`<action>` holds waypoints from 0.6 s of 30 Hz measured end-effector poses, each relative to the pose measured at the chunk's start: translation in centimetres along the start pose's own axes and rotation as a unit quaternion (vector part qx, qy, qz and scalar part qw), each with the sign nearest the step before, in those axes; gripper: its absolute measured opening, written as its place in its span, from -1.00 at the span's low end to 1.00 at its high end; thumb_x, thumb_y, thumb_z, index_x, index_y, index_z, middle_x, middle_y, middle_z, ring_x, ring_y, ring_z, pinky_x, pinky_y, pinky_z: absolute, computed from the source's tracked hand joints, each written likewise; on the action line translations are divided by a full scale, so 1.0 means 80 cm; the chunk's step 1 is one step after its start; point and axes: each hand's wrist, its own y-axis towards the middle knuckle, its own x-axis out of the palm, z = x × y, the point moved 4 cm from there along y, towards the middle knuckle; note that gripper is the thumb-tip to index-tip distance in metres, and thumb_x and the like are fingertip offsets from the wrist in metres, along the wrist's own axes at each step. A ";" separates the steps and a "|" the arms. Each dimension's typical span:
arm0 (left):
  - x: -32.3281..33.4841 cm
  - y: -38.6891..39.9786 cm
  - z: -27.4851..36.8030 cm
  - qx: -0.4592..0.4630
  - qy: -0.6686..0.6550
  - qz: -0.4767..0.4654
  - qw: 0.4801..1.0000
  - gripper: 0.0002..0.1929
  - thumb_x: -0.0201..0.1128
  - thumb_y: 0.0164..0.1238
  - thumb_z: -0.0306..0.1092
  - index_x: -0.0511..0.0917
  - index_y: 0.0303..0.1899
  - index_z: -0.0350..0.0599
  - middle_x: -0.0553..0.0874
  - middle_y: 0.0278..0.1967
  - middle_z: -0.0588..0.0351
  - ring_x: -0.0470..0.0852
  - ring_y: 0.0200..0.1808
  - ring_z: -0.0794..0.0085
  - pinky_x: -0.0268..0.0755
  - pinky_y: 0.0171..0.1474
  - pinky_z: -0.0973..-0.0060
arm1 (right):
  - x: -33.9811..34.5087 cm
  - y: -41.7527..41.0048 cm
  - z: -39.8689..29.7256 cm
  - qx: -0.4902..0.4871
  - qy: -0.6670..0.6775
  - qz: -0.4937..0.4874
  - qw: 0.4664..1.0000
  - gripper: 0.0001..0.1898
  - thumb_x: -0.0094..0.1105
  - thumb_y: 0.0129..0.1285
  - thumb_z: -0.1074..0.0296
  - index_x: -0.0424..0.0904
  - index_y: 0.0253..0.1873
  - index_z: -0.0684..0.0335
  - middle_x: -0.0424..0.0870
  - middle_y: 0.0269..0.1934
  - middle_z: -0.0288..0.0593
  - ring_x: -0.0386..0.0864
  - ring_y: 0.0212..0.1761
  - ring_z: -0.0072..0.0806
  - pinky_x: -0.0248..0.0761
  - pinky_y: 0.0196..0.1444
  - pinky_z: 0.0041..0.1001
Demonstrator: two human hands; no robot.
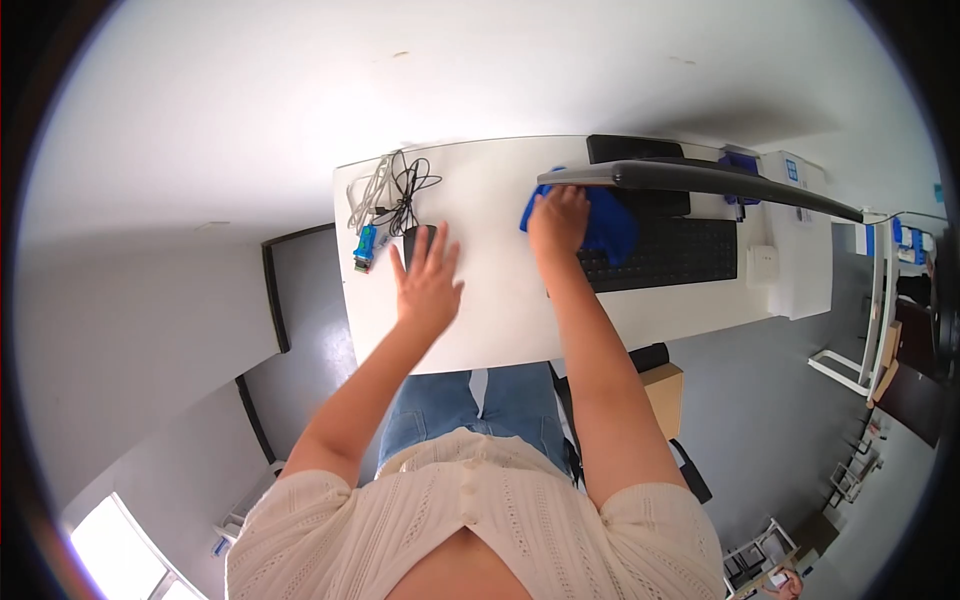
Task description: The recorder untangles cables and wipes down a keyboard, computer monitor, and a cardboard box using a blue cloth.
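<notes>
My right hand [559, 219] is on a blue cloth [611, 225], its fingertips at the lower edge of a monitor [675, 177] seen from above. The cloth lies bunched beside the hand and covers the left part of a black keyboard [675, 255]. My left hand [427, 281] has its fingers spread, with the fingertips at a black computer mouse [416, 244] that they partly hide. To the left of the mouse lies a blue adapter with a connector [365, 246].
Coiled grey and black cables [405, 187] lie at the back left of the white desk [480, 330]. At the right end stand a white box [802, 247], a small white block [763, 265] and a purple item [741, 163]. A cardboard box [666, 397] is below the desk's front edge.
</notes>
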 end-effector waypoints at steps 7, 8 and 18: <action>0.048 -0.047 -0.011 0.066 0.003 -0.015 0.998 -0.34 0.05 0.35 -0.36 0.22 0.51 0.05 -0.05 0.62 0.21 -0.23 0.65 0.24 -0.39 0.56 -0.17 | 0.043 -0.004 -0.115 -0.112 0.035 -0.045 0.992 -0.31 0.17 0.33 0.08 0.27 0.47 0.28 0.28 0.48 -0.08 0.12 0.56 -0.06 -0.04 0.55 0.04; 0.053 -0.047 -0.015 0.074 0.030 -0.007 0.997 -0.36 0.09 0.38 -0.34 0.23 0.50 0.05 -0.02 0.61 0.22 -0.19 0.65 0.27 -0.37 0.57 -0.13 | 0.041 -0.019 -0.120 -0.125 0.057 -0.048 0.989 -0.35 0.16 0.33 0.14 0.30 0.45 0.28 0.30 0.46 -0.08 0.14 0.55 -0.06 -0.04 0.54 0.05; 0.052 -0.042 -0.031 0.112 0.007 0.014 0.994 -0.33 0.10 0.30 -0.41 0.25 0.49 0.00 0.06 0.60 0.21 -0.11 0.64 0.24 -0.37 0.56 -0.13 | -0.041 -0.291 0.036 -0.291 0.161 -0.110 0.937 -0.57 0.02 0.24 0.47 0.55 0.23 0.13 0.51 0.27 -0.19 0.37 0.43 -0.22 0.09 0.51 -0.01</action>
